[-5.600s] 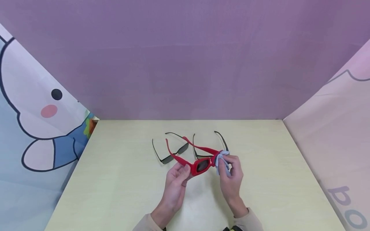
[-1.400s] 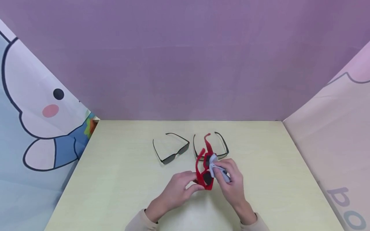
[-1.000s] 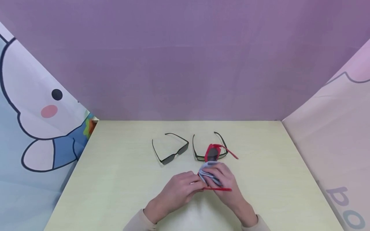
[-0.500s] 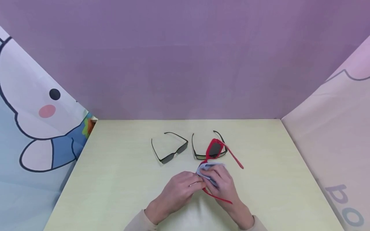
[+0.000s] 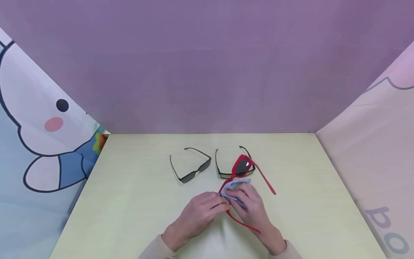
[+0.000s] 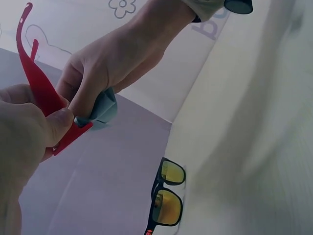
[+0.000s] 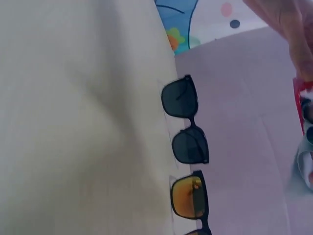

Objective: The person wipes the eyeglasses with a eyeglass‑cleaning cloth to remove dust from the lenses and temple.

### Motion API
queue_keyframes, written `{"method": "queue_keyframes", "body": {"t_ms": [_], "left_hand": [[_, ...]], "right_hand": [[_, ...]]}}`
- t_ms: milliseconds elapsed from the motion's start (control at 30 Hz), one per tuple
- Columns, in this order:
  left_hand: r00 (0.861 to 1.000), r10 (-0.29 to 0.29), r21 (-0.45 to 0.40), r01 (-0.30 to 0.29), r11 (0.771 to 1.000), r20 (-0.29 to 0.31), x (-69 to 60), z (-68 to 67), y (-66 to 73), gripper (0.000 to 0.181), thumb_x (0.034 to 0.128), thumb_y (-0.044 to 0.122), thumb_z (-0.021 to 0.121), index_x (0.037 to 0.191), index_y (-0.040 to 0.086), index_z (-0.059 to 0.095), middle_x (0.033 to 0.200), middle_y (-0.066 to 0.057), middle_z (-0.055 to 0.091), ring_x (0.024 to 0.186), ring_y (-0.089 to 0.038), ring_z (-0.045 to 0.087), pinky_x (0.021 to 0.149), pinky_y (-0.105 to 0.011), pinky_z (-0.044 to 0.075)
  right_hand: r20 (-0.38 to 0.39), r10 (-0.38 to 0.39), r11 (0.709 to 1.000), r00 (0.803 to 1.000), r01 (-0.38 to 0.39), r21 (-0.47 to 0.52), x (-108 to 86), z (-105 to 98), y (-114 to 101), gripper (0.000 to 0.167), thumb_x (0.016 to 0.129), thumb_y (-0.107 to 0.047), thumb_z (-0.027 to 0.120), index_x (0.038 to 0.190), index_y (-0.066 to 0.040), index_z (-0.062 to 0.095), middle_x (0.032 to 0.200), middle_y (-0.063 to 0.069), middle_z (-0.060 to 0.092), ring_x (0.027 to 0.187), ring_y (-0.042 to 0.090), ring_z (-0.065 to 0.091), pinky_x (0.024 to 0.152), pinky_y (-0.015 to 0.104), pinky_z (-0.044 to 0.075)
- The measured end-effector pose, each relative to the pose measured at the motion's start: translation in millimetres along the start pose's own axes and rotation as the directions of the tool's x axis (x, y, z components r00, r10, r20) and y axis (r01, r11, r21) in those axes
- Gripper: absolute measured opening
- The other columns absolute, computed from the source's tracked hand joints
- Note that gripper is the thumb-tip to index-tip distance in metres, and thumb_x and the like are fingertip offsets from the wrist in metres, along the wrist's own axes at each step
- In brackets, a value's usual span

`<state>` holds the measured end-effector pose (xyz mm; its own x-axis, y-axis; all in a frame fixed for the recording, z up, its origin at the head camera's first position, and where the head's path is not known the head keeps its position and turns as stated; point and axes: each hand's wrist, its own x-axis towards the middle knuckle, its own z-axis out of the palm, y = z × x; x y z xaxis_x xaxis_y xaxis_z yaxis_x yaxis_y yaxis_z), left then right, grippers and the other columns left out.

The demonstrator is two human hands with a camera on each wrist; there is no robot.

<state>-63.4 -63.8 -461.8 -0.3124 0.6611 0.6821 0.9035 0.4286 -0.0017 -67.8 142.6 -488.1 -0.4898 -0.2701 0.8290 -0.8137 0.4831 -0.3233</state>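
Observation:
Red-framed sunglasses with dark lenses are held above the table, one arm reaching out to the right. My left hand pinches them at their near end between thumb and fingers. In my right hand is a bunched light blue cloth, pressed against the near lens, which it hides. The left wrist view shows the red frame between the left fingers and the cloth under the right hand. At the right edge of the right wrist view, the cloth and red frame show partly.
Black sunglasses with dark lenses lie unfolded on the pale table. Right of them lie black glasses with yellowish lenses, partly behind the red pair. A purple backdrop and printed side cloths surround the table.
Earlier the red sunglasses had both arms pointing away from me; they have since turned, so the arms point right. In the last half second they tilted slightly, with the cloth still against them.

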Motion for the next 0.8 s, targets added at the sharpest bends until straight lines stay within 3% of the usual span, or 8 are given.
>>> {"method": "queue_keyframes", "body": {"t_ms": [67,133,333,500,600,800], "left_hand": [[1.0,0.007,0.012,-0.007,1.0,-0.01,-0.2,-0.3,-0.9,0.034,0.1074,0.006,0.046,0.097,0.017,0.077,0.1,0.009,0.072,0.094,-0.007,0.065,0.092,-0.018,0.054],[1.0,0.016,0.016,-0.016,1.0,-0.011,-0.3,-0.2,-1.4,0.036,0.1092,0.007,0.044,0.097,0.016,0.077,0.101,0.009,0.072,0.095,-0.007,0.065,0.093,-0.018,0.054],[0.999,0.047,0.02,-0.047,0.999,-0.007,0.9,0.2,-0.3,0.031,0.1068,0.005,0.048,0.098,0.016,0.076,0.099,0.008,0.071,0.096,-0.008,0.064,0.095,-0.018,0.053],[0.998,0.056,0.04,-0.054,0.998,-0.027,2.9,0.7,-1.2,0.036,0.1095,0.006,0.044,0.099,0.016,0.077,0.104,0.008,0.073,0.099,-0.008,0.065,0.097,-0.018,0.053],[0.998,0.061,0.052,-0.06,0.997,-0.028,2.6,0.7,-1.5,0.038,0.1105,0.007,0.042,0.1,0.016,0.077,0.105,0.008,0.073,0.1,-0.008,0.065,0.097,-0.019,0.053],[0.999,0.052,0.049,-0.051,0.997,-0.014,1.9,1.1,-0.6,0.039,0.1098,0.005,0.042,0.097,0.016,0.077,0.098,0.009,0.071,0.097,-0.007,0.064,0.097,-0.017,0.053]], "right_hand": [[0.016,-0.042,0.999,0.999,0.042,0.021,-0.2,1.1,-0.7,0.028,0.106,-0.025,0.061,0.103,-0.003,0.076,0.098,0.008,0.066,0.09,0.025,0.061,0.08,0.03,0.051],[0.015,-0.032,0.999,0.999,0.032,0.01,-0.5,0.8,-1.3,0.028,0.106,-0.026,0.06,0.103,-0.004,0.076,0.097,0.007,0.067,0.09,0.024,0.061,0.08,0.031,0.05],[-0.045,0.119,0.991,0.992,-0.121,-0.056,0.4,-3.3,-0.4,0.034,0.105,-0.034,0.06,0.104,-0.005,0.076,0.097,0.006,0.067,0.092,0.026,0.063,0.092,0.02,0.048],[-0.009,0.032,0.998,0.999,-0.031,0.053,-1.0,-0.9,-0.8,0.029,0.105,-0.027,0.062,0.104,-0.001,0.075,0.096,0.008,0.066,0.091,0.026,0.061,0.092,0.02,0.05],[-0.006,-0.001,0.999,1.0,0.001,0.054,-1.6,0.5,-2.1,0.028,0.105,-0.026,0.062,0.103,-0.001,0.075,0.096,0.008,0.067,0.09,0.025,0.062,0.089,0.024,0.05],[-0.04,0.121,0.992,0.992,-0.122,-0.04,3.0,-5.6,-0.7,0.033,0.105,-0.034,0.061,0.104,-0.004,0.075,0.096,0.006,0.066,0.089,0.024,0.062,0.089,0.019,0.048]]}}
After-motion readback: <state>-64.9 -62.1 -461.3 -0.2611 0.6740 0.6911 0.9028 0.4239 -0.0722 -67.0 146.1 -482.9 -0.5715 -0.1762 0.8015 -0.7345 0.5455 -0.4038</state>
